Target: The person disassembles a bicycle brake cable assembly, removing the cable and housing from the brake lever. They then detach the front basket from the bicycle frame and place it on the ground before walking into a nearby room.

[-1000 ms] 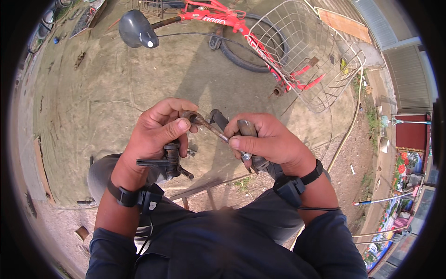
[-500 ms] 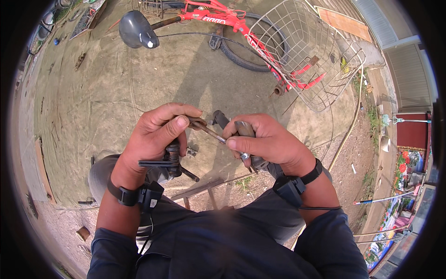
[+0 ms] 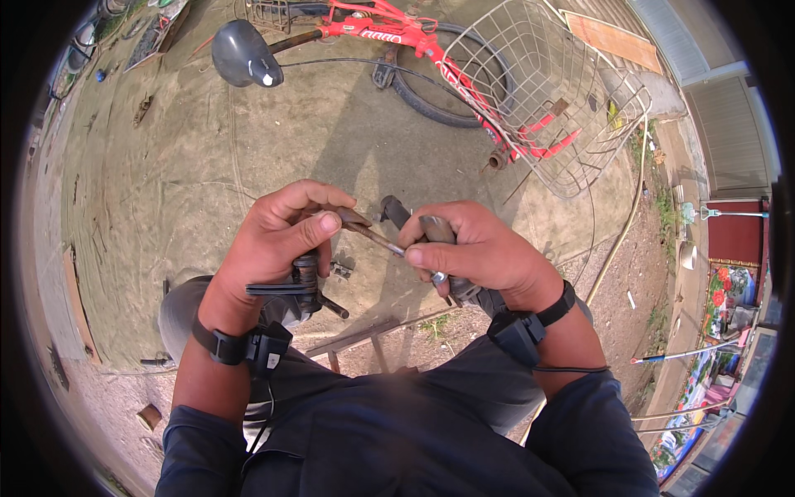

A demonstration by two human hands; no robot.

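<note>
My left hand point(image 3: 269, 232) pinches the rusty, widened end of a thin metal rod point(image 3: 378, 239) between thumb and fingers. At the rod's other, shinier end, my right hand point(image 3: 476, 253) closes thumb and fingers around it. A grey metal piece point(image 3: 436, 229) also sits in the right hand, its kind mostly hidden by the fingers. Beside that hand a dark cylindrical end point(image 3: 392, 209) sticks out. Below my left palm is a dark, grimy part with a flat black bar point(image 3: 281, 290) and a short rod end; whether the hand holds it I cannot tell.
A red bicycle frame point(image 3: 431, 50) lies ahead on a worn green ground sheet point(image 3: 166, 182), with a black saddle point(image 3: 247, 54) at left and a wire basket point(image 3: 571, 99) at right. A wooden frame point(image 3: 377, 340) lies between my knees. A pale hose point(image 3: 617, 248) runs along the right.
My left hand has shifted very slightly up and left, and the dark part below it has tilted a little. The right hand stays nearly in place; both still hold the rod.
</note>
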